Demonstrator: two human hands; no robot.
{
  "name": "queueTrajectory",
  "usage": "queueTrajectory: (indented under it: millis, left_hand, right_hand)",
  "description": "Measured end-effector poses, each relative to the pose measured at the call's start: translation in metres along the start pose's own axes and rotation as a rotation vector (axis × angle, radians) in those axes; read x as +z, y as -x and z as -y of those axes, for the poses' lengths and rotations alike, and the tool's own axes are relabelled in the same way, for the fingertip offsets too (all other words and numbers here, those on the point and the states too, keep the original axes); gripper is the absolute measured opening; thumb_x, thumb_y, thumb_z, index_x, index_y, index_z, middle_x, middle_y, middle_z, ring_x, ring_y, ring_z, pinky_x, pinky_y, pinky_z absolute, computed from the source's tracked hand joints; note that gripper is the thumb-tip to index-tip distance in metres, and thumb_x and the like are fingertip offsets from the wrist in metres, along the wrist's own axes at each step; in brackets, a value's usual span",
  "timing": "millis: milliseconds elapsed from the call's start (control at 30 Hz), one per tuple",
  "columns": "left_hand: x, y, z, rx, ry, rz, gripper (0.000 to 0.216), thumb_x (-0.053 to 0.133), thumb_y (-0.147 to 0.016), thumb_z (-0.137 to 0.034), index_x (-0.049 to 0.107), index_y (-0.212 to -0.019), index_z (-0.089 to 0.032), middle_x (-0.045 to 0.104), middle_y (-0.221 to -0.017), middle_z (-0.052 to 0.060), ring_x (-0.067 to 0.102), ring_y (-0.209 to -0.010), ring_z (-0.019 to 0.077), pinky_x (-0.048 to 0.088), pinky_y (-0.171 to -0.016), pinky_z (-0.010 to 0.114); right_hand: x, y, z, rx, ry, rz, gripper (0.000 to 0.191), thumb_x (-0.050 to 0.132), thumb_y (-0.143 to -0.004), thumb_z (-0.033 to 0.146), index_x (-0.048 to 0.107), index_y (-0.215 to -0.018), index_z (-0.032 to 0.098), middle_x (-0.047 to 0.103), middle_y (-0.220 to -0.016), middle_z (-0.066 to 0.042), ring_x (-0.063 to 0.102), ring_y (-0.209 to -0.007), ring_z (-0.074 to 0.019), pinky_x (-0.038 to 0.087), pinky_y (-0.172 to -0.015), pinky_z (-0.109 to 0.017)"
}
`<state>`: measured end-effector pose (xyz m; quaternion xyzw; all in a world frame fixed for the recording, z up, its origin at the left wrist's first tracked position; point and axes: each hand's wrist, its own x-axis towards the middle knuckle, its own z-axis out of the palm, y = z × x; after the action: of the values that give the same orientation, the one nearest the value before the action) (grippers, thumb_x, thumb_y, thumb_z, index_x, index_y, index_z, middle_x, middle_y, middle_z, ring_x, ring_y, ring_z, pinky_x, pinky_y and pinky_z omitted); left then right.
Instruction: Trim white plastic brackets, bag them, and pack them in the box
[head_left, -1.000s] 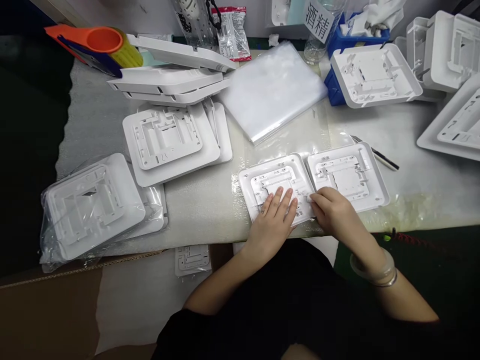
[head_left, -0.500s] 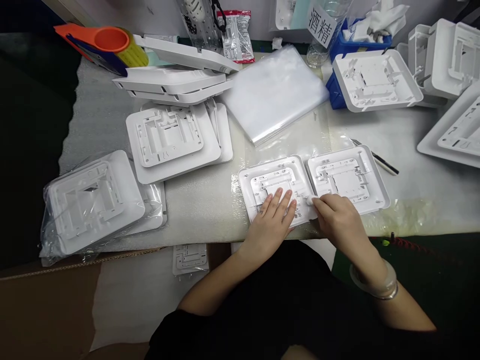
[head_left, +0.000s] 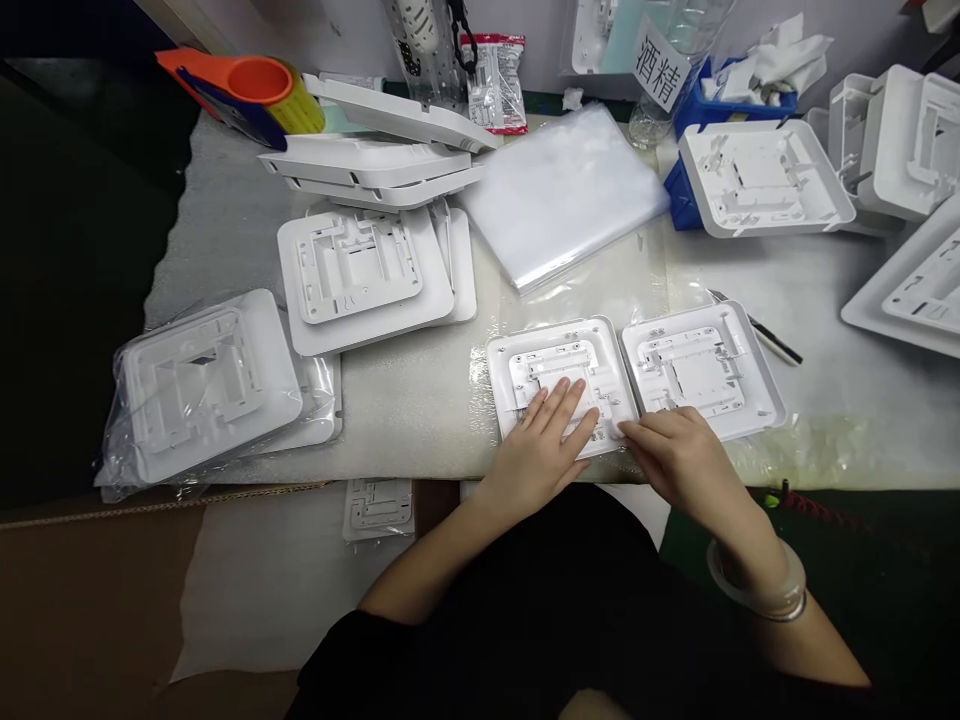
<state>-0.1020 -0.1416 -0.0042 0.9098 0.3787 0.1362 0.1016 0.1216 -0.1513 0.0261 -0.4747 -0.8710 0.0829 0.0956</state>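
Two white square plastic covers lie side by side at the table's near edge, inner side up. My left hand (head_left: 547, 440) rests flat, fingers spread, on the near part of the left cover (head_left: 559, 358). My right hand (head_left: 675, 450) lies at the seam between the two covers, fingers drawn together and pressed on the left cover's near right corner. What its fingertips hold is hidden. The right cover (head_left: 701, 365) sits just beyond my right hand. Both covers lie on a clear plastic sheet (head_left: 637, 290).
More white covers (head_left: 360, 275) are stacked at left, and one bagged cover (head_left: 202, 385) lies at far left. A stack of clear bags (head_left: 566, 190) sits at the back. A blue bin (head_left: 686, 195), a labelled bottle (head_left: 660, 70) and further covers (head_left: 765, 175) stand at right. A dark tool (head_left: 772, 340) lies near the right cover.
My right hand has slid slightly toward me along the seam between the two covers. The left hand stays flat on the left cover. The view has shifted a little.
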Motion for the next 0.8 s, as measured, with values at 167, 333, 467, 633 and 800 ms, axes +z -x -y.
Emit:
queueTrajectory:
  millis: [167, 333, 467, 633, 800]
  left_hand:
    - [-0.018, 0.010, 0.004, -0.172, 0.249, -0.393, 0.052, 0.054, -0.095, -0.044, 0.033, -0.136, -0.020, 0.057, -0.138, 0.015, 0.032, -0.148, 0.0275, 0.025, -0.120, 0.059]
    - [-0.014, 0.022, 0.013, -0.287, 0.218, -0.212, 0.093, 0.069, -0.078, -0.062, 0.025, -0.145, -0.015, 0.042, -0.150, 0.024, 0.016, -0.151, 0.0398, 0.007, -0.116, 0.072]
    - [0.002, 0.026, 0.016, -0.295, 0.151, -0.127, 0.114, 0.074, -0.074, -0.061, 0.010, -0.152, -0.011, 0.021, -0.159, 0.030, -0.001, -0.151, 0.0430, 0.009, -0.114, 0.074]
    - [0.015, 0.026, 0.016, -0.279, 0.269, -0.287, 0.106, 0.074, -0.081, -0.047, 0.006, -0.155, -0.014, 0.019, -0.161, 0.025, -0.003, -0.153, 0.0372, 0.025, -0.118, 0.063]
    - [0.017, 0.028, 0.018, -0.243, 0.309, -0.315, 0.105, 0.074, -0.080, -0.046, 0.007, -0.156, -0.016, 0.019, -0.161, 0.024, 0.001, -0.153, 0.0390, 0.027, -0.116, 0.066]
  right_hand:
    - [-0.008, -0.006, 0.001, 0.031, -0.172, -0.076, 0.018, 0.049, -0.096, 0.011, 0.062, -0.109, 0.015, 0.060, -0.084, -0.006, 0.053, -0.075, -0.0181, 0.040, -0.069, -0.033]
    - [0.003, -0.032, 0.004, 0.045, -0.243, -0.276, 0.020, 0.051, -0.096, 0.013, 0.060, -0.113, 0.017, 0.061, -0.102, -0.011, 0.056, -0.091, -0.0213, 0.047, -0.077, -0.035]
    - [0.032, -0.062, 0.016, 0.053, -0.025, -0.283, 0.021, 0.045, -0.097, 0.012, 0.063, -0.107, 0.016, 0.066, -0.102, -0.012, 0.056, -0.090, -0.0228, 0.045, -0.078, -0.036]
    - [0.046, -0.068, 0.042, 0.008, 0.155, -0.181, 0.027, 0.039, -0.094, 0.003, 0.063, -0.097, 0.014, 0.063, -0.097, -0.013, 0.051, -0.081, -0.0219, 0.041, -0.077, -0.036]
    - [0.031, -0.048, 0.036, -0.137, 0.001, -0.163, 0.027, 0.039, -0.094, 0.001, 0.059, -0.105, 0.016, 0.062, -0.098, -0.008, 0.051, -0.080, -0.0186, 0.040, -0.082, -0.037]
